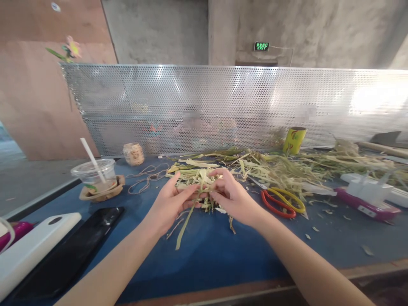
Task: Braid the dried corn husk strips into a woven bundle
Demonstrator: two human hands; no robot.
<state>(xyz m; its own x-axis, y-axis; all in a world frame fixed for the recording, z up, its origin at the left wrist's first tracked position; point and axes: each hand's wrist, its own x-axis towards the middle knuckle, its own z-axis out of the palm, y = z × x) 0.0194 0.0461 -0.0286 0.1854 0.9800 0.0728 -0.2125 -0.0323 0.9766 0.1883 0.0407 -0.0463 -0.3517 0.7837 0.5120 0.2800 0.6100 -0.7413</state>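
Between my two hands is a pale green bundle of plant strips, perhaps dried leaves or straw, gathered into a small woven-looking piece. My left hand is closed on its left side, thumb laid across the strips. From the right, my right hand pinches the same bundle with bent fingers. One long flat strip hangs from it toward me over the blue table. Short dark ends poke out below the bundle. The fingertips partly hide the woven part.
Scissors with red and yellow handles lie right of my right hand. Loose leaves spread behind. A lidded plastic cup, twine and a black phone are left. A purple power strip sits right; a perforated metal screen stands behind.
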